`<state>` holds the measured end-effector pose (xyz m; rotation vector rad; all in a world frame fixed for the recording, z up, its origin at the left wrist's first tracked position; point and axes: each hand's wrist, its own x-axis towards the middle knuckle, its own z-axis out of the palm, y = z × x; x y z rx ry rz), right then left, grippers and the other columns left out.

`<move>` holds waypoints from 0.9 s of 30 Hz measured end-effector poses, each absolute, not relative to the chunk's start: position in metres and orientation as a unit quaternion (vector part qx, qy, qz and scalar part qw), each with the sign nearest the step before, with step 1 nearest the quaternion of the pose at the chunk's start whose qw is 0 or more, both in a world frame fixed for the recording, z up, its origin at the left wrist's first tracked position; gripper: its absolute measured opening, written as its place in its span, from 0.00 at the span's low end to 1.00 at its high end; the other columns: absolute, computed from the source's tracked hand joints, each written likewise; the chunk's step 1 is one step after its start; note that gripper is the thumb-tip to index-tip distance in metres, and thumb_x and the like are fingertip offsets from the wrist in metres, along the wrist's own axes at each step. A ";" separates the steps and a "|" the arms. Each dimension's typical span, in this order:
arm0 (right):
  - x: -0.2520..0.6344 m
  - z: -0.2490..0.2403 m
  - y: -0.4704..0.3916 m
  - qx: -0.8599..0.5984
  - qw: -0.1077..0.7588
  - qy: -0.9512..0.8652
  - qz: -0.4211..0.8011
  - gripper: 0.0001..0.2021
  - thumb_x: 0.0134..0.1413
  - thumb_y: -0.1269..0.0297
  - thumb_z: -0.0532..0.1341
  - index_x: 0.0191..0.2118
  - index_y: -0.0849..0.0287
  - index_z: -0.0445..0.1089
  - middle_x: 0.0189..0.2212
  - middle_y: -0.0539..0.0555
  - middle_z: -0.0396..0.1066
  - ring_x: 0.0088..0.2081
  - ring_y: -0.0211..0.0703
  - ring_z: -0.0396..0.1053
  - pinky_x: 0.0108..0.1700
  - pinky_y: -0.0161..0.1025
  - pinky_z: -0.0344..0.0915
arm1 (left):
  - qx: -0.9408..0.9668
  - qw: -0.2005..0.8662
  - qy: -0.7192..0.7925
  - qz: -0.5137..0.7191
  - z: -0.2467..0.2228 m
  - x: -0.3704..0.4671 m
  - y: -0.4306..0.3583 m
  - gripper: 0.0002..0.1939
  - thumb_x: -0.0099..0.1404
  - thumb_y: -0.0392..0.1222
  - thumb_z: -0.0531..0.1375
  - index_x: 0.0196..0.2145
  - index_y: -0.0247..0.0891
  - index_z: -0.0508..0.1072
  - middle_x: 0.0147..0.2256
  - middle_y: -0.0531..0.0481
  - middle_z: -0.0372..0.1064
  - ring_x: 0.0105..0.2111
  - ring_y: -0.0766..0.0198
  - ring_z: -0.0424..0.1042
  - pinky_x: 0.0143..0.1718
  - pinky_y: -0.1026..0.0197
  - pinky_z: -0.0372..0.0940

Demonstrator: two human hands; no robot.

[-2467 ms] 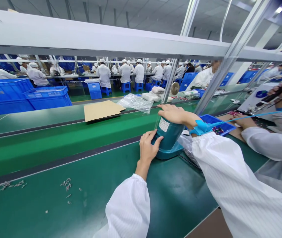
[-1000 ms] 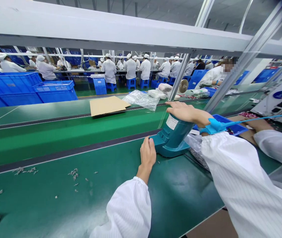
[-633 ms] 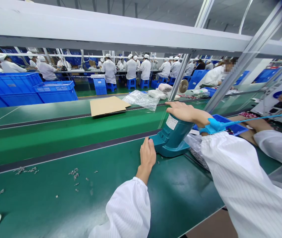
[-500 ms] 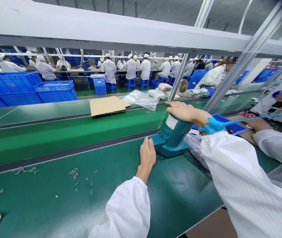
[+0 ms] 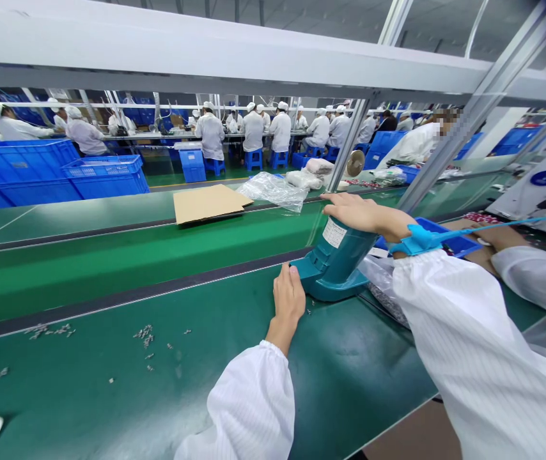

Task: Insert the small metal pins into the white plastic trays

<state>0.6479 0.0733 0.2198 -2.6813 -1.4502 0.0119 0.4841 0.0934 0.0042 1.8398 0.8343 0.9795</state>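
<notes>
Currently, from my remote post, I'm seeing the teal machine (image 5: 352,255) standing on the green bench (image 5: 234,319) at four o'clock from the centre of my view. Its long axis is tilting upward toward one o'clock, while its low nose (image 5: 305,271) is pointing between nine and ten. The right hand (image 5: 357,213) is lying stretched out flat over the top, a blue strap (image 5: 419,241) circling its wrist. The left hand (image 5: 289,294) is touching the nose, fingers together; I can't tell whether it's gripping anything. Small grey pieces (image 5: 145,333) are lying loose at eight o'clock, and a cardboard sheet (image 5: 208,203) is resting at ten.
</notes>
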 end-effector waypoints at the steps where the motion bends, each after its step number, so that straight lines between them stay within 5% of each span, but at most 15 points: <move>1: 0.648 0.220 0.073 -0.878 0.048 -0.476 0.004 0.30 0.61 0.51 0.47 0.67 0.49 0.57 0.68 0.54 0.55 0.67 0.63 0.51 0.65 0.65 0.50 | 0.739 0.432 0.336 0.393 0.005 0.484 0.093 0.30 0.76 0.54 0.37 0.63 0.36 0.62 0.60 0.37 0.65 0.61 0.51 0.65 0.61 0.48 0.58; 21: 0.643 0.224 0.070 -0.874 0.038 -0.485 0.012 0.31 0.62 0.52 0.46 0.69 0.52 0.54 0.69 0.55 0.52 0.67 0.63 0.50 0.65 0.64 0.51 | 0.740 0.433 0.356 0.371 0.011 0.482 0.090 0.33 0.75 0.54 0.35 0.64 0.31 0.61 0.62 0.36 0.63 0.63 0.49 0.60 0.63 0.47 0.54; 27: 0.641 0.224 0.069 -0.876 0.042 -0.480 0.009 0.30 0.62 0.53 0.46 0.68 0.51 0.55 0.68 0.55 0.53 0.67 0.62 0.51 0.65 0.64 0.52 | 0.735 0.419 0.358 0.394 0.014 0.480 0.091 0.29 0.77 0.50 0.35 0.55 0.35 0.69 0.55 0.38 0.70 0.58 0.55 0.66 0.60 0.52 0.59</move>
